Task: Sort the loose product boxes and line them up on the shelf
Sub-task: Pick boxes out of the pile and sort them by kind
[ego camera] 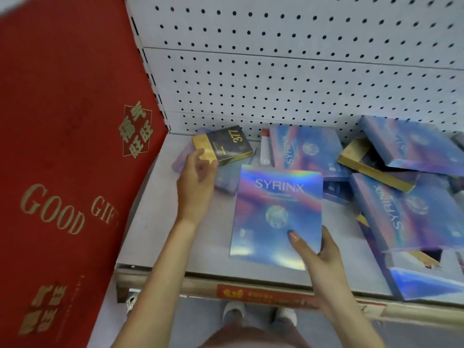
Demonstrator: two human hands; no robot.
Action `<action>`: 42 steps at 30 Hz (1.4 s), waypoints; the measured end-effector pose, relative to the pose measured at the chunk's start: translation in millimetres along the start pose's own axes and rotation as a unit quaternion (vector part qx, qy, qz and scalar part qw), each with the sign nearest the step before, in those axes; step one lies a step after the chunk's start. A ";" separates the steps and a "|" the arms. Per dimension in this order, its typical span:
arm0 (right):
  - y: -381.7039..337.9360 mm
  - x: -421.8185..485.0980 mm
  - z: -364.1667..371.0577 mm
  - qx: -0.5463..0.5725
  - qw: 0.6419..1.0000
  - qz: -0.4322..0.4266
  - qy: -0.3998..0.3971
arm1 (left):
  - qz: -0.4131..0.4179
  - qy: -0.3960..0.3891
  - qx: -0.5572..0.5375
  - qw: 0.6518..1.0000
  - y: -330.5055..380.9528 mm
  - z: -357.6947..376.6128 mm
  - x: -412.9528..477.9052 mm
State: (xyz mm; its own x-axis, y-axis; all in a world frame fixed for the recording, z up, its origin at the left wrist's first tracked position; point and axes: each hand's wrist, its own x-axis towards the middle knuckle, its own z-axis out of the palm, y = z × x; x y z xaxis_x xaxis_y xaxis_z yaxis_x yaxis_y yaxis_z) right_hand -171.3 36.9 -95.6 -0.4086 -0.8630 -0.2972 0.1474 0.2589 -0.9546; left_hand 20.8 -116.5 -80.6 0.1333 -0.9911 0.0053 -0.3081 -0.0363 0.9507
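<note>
Hands both busy at the grey metal shelf [160,234]! Left hand [198,174], up at ten o'clock, curls its fingers round the gold end of the small black-and-gold carton marked 377 [226,144], which rests on a flat bluish box [227,178] near the white pegboard back wall [276,71]. Right hand [319,249], at five o'clock, pinches the lower right corner of a flat holographic SYRINX box [273,209], thumb on its face, fingers behind. Toward three o'clock, more holographic boxes [406,212] lie heaped crookedly. At nine o'clock looms a big red gift box [62,146] with gold lettering.
</note>
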 end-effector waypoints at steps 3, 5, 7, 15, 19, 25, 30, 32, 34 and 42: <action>3.5 5.6 -8.2 -0.016 0.999 -0.006 0.043 | 0.056 0.027 0.173 0.983 -10.4 2.6 41.5; 5.6 8.8 -11.9 -0.029 0.997 -0.013 0.063 | 0.056 0.009 0.248 0.967 -21.6 11.6 61.7; 8.5 9.2 -13.5 -0.036 0.996 -0.018 0.083 | 0.048 -0.009 0.291 0.955 -31.0 20.2 71.5; 12.7 -1.4 -16.2 0.012 0.990 -0.017 0.142 | 0.087 -0.082 0.300 0.946 -51.4 10.4 44.1; 12.8 -3.2 -25.4 0.030 0.987 -0.010 0.159 | 0.104 -0.115 0.206 0.966 -55.4 -13.8 9.5; 8.6 -4.9 -33.0 0.039 0.986 -0.003 0.161 | -0.032 0.005 0.166 0.986 -45.8 -13.8 -0.4; 10.9 -14.1 -31.2 0.041 0.984 -0.012 0.170 | -0.041 -0.021 0.232 0.972 -37.3 8.7 -9.5; 10.6 -18.3 -31.1 0.037 0.984 -0.015 0.173 | -0.036 -0.014 0.203 0.978 -34.3 8.6 -10.1; 10.2 -22.6 -32.7 0.041 0.984 -0.012 0.175 | -0.028 -0.019 0.168 0.985 -30.1 4.1 -12.9; -3.7 -47.6 -61.2 0.116 0.977 -0.006 0.177 | -0.005 -0.030 -0.077 0.997 13.6 -10.5 -46.2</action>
State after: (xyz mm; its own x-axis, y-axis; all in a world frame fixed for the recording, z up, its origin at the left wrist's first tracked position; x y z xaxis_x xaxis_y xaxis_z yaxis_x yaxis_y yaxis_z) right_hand -207.5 103.6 -79.2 -0.6913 -0.6508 -0.3139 0.3242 0.1090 -0.9397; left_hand 20.3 -69.9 -64.7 0.0769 -0.9969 -0.0186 -0.1582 -0.0306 0.9869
